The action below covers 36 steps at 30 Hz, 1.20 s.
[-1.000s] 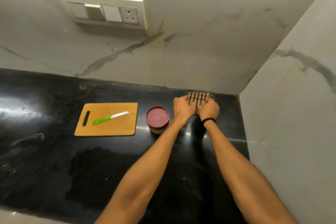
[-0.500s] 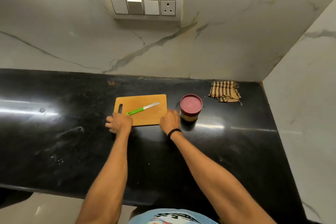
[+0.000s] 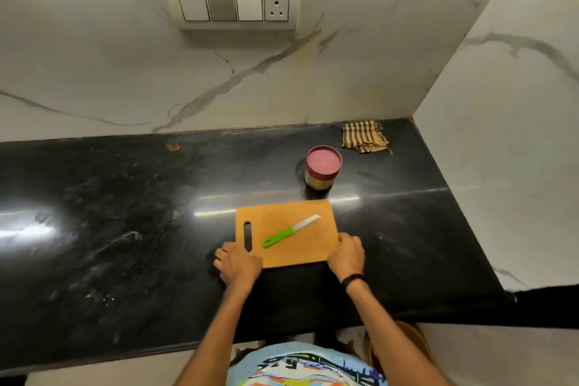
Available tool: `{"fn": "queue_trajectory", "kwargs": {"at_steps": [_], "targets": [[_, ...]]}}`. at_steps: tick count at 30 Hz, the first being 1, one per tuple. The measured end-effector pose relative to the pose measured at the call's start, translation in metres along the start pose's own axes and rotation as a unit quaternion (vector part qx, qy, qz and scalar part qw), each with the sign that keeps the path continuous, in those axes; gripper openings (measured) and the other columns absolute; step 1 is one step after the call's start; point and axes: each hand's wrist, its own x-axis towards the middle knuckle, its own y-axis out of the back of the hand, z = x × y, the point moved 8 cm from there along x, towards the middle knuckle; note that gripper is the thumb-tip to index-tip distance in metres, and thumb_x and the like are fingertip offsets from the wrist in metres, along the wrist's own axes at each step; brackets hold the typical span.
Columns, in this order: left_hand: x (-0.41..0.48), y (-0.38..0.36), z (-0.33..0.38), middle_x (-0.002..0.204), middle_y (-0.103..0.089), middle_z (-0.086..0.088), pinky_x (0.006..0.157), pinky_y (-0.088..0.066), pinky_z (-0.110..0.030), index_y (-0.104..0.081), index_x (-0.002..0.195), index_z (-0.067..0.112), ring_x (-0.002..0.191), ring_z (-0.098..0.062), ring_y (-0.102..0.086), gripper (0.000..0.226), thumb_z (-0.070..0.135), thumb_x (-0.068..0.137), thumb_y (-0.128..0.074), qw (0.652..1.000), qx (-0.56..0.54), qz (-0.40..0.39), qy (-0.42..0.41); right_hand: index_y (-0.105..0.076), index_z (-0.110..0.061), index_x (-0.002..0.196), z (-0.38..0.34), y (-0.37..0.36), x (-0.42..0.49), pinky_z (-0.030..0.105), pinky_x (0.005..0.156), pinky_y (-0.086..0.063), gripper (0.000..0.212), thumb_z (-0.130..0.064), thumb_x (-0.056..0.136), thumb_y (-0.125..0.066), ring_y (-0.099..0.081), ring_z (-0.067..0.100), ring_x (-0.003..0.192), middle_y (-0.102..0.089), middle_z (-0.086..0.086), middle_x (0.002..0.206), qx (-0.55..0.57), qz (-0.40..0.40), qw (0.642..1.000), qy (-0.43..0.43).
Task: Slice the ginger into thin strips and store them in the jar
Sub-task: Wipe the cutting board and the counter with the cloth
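A wooden cutting board [image 3: 300, 247] lies on the black countertop [image 3: 125, 229], near its front. On the board rests a small knife [image 3: 289, 231] with a green handle and white blade. My left hand [image 3: 239, 265] grips the board's near left corner beside the handle slot. My right hand [image 3: 346, 255] grips its near right corner. Behind the board stands a jar [image 3: 322, 171] closed with a dark pink lid. No ginger is in view.
A striped brown cloth [image 3: 363, 136] lies folded in the far right corner. Marble walls close the counter at the back and right. A switch panel [image 3: 232, 5] hangs on the back wall. The counter's front edge runs just below my forearms.
Both hands left the striped cloth and took the board by its near corners. The board with the knife has slid toward the counter's front, away from the jar.
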Motion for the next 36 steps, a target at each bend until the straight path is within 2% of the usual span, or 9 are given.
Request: {"fn": "queue_trajectory", "kwargs": {"at_steps": [5, 10, 14, 17, 20, 25, 31, 34, 36], "targets": [[-0.031, -0.036, 0.024, 0.14, -0.04, -0.021, 0.107, -0.039, -0.043, -0.036, 0.134, -0.001, 0.131, -0.039, -0.041, 0.079, 0.037, 0.081, -0.081, 0.997, 0.007, -0.033, -0.065, -0.059, -0.013, 0.123, 0.059, 0.022, 0.005, 0.035, 0.096, -0.044, 0.038, -0.006, 0.085, -0.064, -0.055, 0.031, 0.114, -0.052, 0.012, 0.127, 0.003, -0.016, 0.996, -0.086], [-0.031, -0.044, 0.031, 0.138, -0.045, -0.02, 0.108, -0.039, -0.043, -0.037, 0.135, 0.0, 0.13, -0.035, -0.045, 0.084, 0.043, 0.079, -0.082, 0.995, 0.033, -0.058, -0.078, -0.063, -0.01, 0.112, 0.05, 0.043, 0.026, 0.038, 0.088, -0.05, 0.026, -0.014, 0.087, -0.06, -0.058, 0.033, 0.11, -0.059, 0.015, 0.121, -0.041, -0.027, 0.995, -0.083], [-0.036, -0.021, 0.055, 0.137, -0.045, -0.018, 0.103, -0.042, -0.044, -0.04, 0.133, 0.007, 0.129, -0.037, -0.043, 0.071, 0.039, 0.083, -0.079, 0.996, 0.026, -0.007, -0.089, -0.06, -0.008, 0.125, 0.0, 0.072, 0.053, 0.037, 0.092, -0.049, 0.032, -0.013, 0.093, -0.056, -0.057, 0.032, 0.113, -0.059, 0.017, 0.126, 0.034, 0.037, 0.999, -0.004], [-0.026, -0.002, 0.098, 0.133, -0.053, -0.016, 0.1, -0.046, -0.041, -0.044, 0.137, 0.009, 0.122, -0.033, -0.053, 0.055, 0.024, 0.091, -0.071, 0.987, -0.058, 0.014, -0.147, -0.035, -0.011, 0.149, -0.042, 0.09, 0.078, 0.039, 0.104, -0.04, 0.064, -0.021, 0.093, -0.063, -0.044, 0.033, 0.131, -0.041, 0.02, 0.146, 0.127, 0.007, 0.99, 0.056], [-0.012, 0.0, 0.15, 0.132, -0.057, -0.013, 0.101, -0.05, -0.046, -0.039, 0.148, 0.011, 0.116, -0.028, -0.058, 0.054, 0.02, 0.099, -0.059, 0.968, -0.158, -0.071, -0.182, -0.012, -0.021, 0.157, -0.072, 0.09, 0.104, 0.047, 0.112, -0.032, 0.096, -0.025, 0.085, -0.075, -0.031, 0.036, 0.14, -0.021, 0.018, 0.156, 0.226, -0.098, 0.966, 0.084], [-0.01, -0.021, 0.212, 0.143, -0.047, -0.007, 0.091, -0.053, -0.042, -0.03, 0.155, 0.021, 0.117, -0.033, -0.055, 0.05, 0.018, 0.107, -0.042, 0.924, -0.283, -0.206, -0.157, -0.034, -0.02, 0.147, -0.095, 0.079, 0.116, 0.049, 0.105, -0.045, 0.079, -0.001, 0.079, -0.07, -0.044, 0.032, 0.132, -0.046, 0.011, 0.142, 0.281, -0.164, 0.937, 0.129], [0.014, -0.029, 0.192, 0.147, -0.047, -0.019, 0.099, -0.053, -0.047, -0.024, 0.157, 0.013, 0.131, -0.039, -0.051, 0.06, 0.021, 0.103, -0.049, 0.96, -0.188, -0.129, -0.161, -0.023, -0.015, 0.155, -0.075, 0.061, 0.119, 0.046, 0.11, -0.04, 0.079, -0.007, 0.088, -0.064, -0.038, 0.031, 0.139, -0.037, 0.012, 0.154, 0.236, -0.165, 0.952, 0.105], [-0.001, -0.035, 0.166, 0.135, -0.06, -0.015, 0.1, -0.05, -0.041, -0.053, 0.139, 0.009, 0.12, -0.03, -0.06, 0.045, 0.023, 0.097, -0.061, 0.98, 0.012, -0.028, -0.195, -0.047, -0.001, 0.13, -0.031, 0.067, 0.099, 0.037, 0.092, -0.047, 0.045, -0.019, 0.091, -0.061, -0.054, 0.036, 0.12, -0.058, 0.021, 0.13, 0.132, -0.048, 0.99, 0.004], [-0.026, -0.058, 0.153, 0.128, -0.065, -0.012, 0.097, -0.049, -0.036, -0.065, 0.125, 0.009, 0.115, -0.029, -0.062, 0.032, 0.018, 0.095, -0.061, 0.971, 0.098, -0.026, -0.218, -0.041, 0.003, 0.129, -0.008, 0.051, 0.077, 0.036, 0.093, -0.046, 0.052, -0.027, 0.092, -0.063, -0.054, 0.037, 0.121, -0.058, 0.022, 0.129, 0.092, -0.066, 0.993, -0.038]]}}
